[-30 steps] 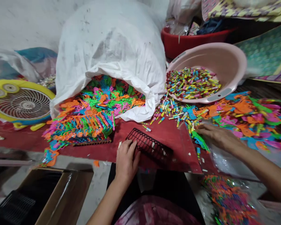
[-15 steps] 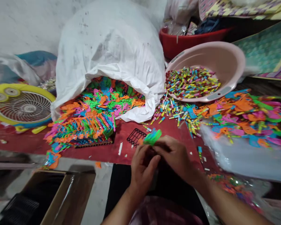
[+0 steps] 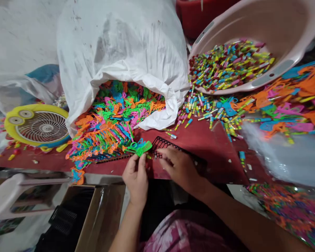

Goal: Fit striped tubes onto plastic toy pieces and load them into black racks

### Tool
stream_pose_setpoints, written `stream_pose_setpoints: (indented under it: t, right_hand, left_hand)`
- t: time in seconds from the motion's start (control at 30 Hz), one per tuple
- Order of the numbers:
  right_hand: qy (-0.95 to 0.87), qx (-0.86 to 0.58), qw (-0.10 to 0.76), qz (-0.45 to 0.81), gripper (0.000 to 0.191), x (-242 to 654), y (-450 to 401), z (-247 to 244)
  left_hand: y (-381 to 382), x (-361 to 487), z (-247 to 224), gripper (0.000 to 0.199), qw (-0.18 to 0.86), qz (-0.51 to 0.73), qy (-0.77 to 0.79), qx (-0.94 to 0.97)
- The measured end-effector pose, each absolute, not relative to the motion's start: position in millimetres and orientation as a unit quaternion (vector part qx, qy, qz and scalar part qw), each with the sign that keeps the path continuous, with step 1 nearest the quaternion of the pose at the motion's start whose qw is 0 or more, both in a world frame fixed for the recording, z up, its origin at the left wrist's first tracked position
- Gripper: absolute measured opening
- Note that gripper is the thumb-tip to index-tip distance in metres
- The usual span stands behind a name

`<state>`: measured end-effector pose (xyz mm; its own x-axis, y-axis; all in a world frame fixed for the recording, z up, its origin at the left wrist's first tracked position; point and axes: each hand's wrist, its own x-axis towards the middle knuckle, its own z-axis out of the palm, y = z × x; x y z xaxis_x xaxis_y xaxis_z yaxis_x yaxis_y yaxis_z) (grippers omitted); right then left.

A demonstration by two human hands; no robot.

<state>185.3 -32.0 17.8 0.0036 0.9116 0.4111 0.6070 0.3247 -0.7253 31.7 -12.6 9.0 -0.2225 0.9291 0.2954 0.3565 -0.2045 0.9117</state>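
Note:
My left hand (image 3: 137, 175) pinches a few small flat plastic pieces, mostly a bright green piece (image 3: 141, 148) with blue behind it, between thumb and fingertips. My right hand (image 3: 182, 170) is apart from it, its fingers loosely spread above a black plastic grid (image 3: 160, 142) on the red table. Whether those fingers touch the grid cannot be made out. To the left of my left hand stands a tight row of colourful plastic pieces (image 3: 102, 141), set along another dark grid edge. Behind it, loose pieces (image 3: 126, 105) spill out of a white sack (image 3: 136, 42).
A pink basin (image 3: 280, 38) holds many small striped sticks, with more sticks (image 3: 196, 105) scattered before it. Orange, blue and pink pieces (image 3: 286, 101) lie piled at right above a plastic bag (image 3: 278, 154). A yellow fan (image 3: 46, 126) stands left; a cardboard box (image 3: 102, 217) sits below.
My hands have come apart: the left has moved left with the green and blue pieces towards the row, while the right has opened over the black grid. The view has shifted.

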Motion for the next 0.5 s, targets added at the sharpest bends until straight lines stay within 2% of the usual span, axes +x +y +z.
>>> stream_pose_setpoints:
  t: [0.1, 0.17, 0.3, 0.5]
  right_hand:
    - [-0.744, -0.573, 0.329, 0.101, 0.015, 213, -36, 19]
    - [-0.78, -0.551, 0.287, 0.077, 0.02, 227, -42, 15]
    - [-0.789, -0.541, 0.283, 0.06, 0.031, 240, -54, 2]
    - [-0.784, -0.541, 0.297, 0.071, 0.033, 243, -58, -3]
  left_hand:
    - [4, 29, 13, 0.028, 0.281, 0.543, 0.559, 0.56]
    - [10, 30, 14, 0.028, 0.281, 0.541, 0.554, 0.567]
    - [16, 32, 12, 0.027, 0.252, 0.527, 0.559, 0.588]
    - [20, 32, 0, 0.029, 0.253, 0.507, 0.565, 0.6]
